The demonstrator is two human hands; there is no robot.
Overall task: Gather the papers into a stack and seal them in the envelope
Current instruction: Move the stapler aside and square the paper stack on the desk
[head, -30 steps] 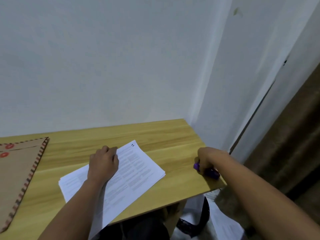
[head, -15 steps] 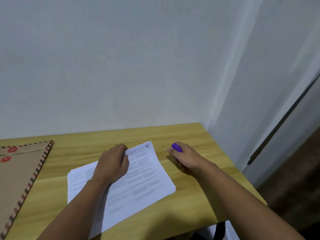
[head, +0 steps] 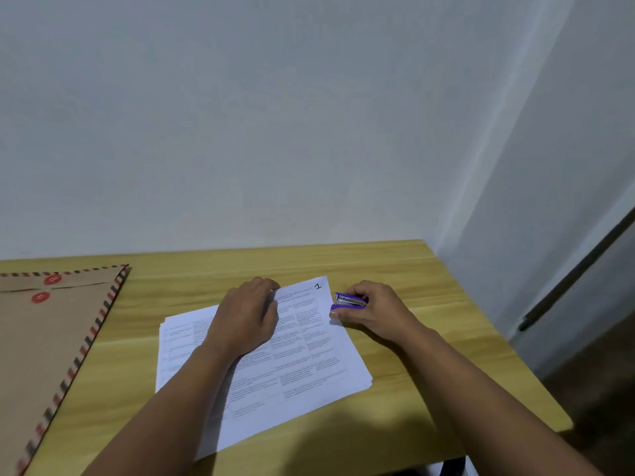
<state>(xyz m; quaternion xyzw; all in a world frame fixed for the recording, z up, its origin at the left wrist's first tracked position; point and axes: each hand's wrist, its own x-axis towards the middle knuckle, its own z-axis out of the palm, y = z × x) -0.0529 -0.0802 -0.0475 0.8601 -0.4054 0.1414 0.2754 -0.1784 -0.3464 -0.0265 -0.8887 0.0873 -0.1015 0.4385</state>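
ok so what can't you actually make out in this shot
All in the head view:
- Printed text on the papers: too small and blurred to read; only a handwritten "1" at the corner shows.
- Middle of the top sheet: covered by the left hand.
- Purple stapler: its rear is hidden inside the right hand.
- Envelope: cut off by the left frame edge.

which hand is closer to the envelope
Left. The left hand presses on the paper stack, apart from the envelope at its left; the right hand, holding the purple stapler, is beyond the stack.
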